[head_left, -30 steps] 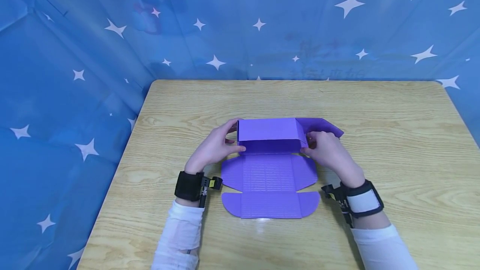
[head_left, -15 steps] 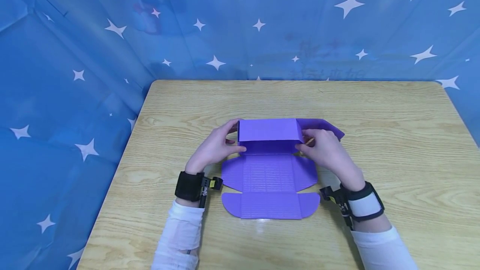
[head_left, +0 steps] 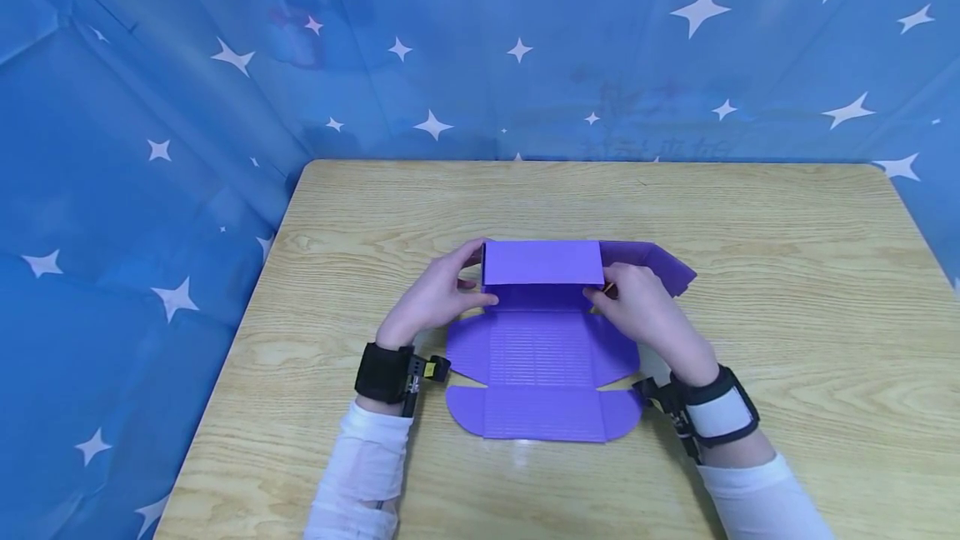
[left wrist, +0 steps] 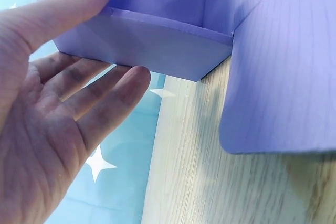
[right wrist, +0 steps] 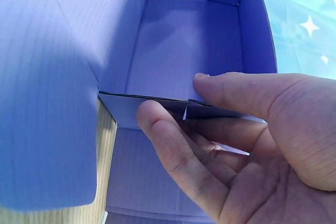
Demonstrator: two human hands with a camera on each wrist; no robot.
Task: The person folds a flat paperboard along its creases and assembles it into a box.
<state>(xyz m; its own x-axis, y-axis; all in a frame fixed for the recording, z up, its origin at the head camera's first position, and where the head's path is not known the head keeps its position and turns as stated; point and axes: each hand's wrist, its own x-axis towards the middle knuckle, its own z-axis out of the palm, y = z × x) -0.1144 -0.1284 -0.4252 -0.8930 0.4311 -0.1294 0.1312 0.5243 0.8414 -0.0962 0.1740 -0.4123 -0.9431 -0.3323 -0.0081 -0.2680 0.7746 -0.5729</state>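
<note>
A purple cardboard box [head_left: 542, 262], partly folded, stands on its long side with its hollow facing the person. Its lid panel [head_left: 540, 348] lies flat toward the near side, side flaps spread. My left hand [head_left: 431, 297] holds the left end wall [left wrist: 157, 40], thumb over the inner edge and fingers along the outside. At the right end, my right hand [head_left: 647, 300] pinches two short flaps [head_left: 592, 300] that meet with a narrow gap, thumb inside and fingers outside. A longer end flap [head_left: 652, 261] sticks out beyond that hand.
The box rests on a wood-grain table [head_left: 787, 315]. A blue cloth with white stars [head_left: 480, 48] hangs behind the table and along its left. Black wrist straps with small cameras sit on both forearms.
My right hand has shifted slightly left, bringing the short flaps inward across the box's right end. The left hand keeps its hold, and the long flap still juts out to the right.
</note>
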